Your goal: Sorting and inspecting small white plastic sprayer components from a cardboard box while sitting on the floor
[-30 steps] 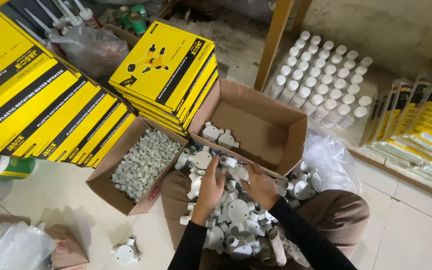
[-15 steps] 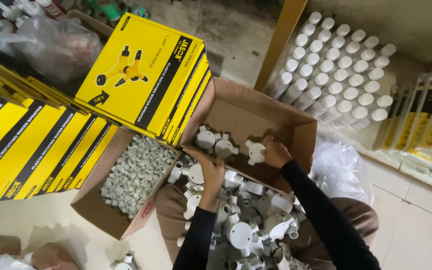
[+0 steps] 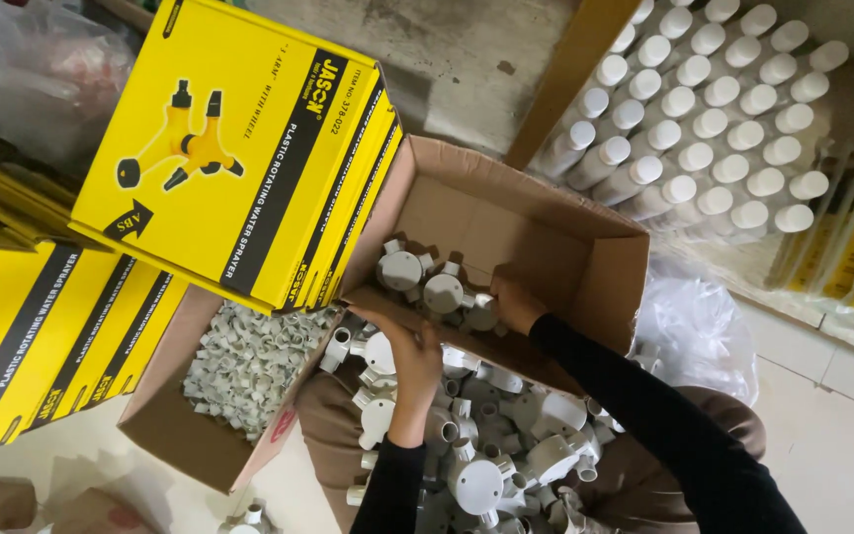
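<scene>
Right hand [image 3: 516, 302] sits curled inside the cardboard box [image 3: 585, 262] among grey fittings [image 3: 425, 282], left hand [image 3: 409, 346] grips the box's front edge.

Pale tiled floor [image 3: 842, 415]; open cardboard box [image 3: 536, 222] on it, second box [image 3: 190, 435] to its lower left, yellow cartons [image 3: 42, 336] beyond that.

Stacked yellow boxes [image 3: 239, 158] fill the upper left. Below them, a smaller carton [image 3: 165, 435] holds small grey clips [image 3: 249, 361]. White-capped tubes [image 3: 714, 119] lie in rows at upper right, beside a crumpled plastic bag [image 3: 694, 331].
</scene>
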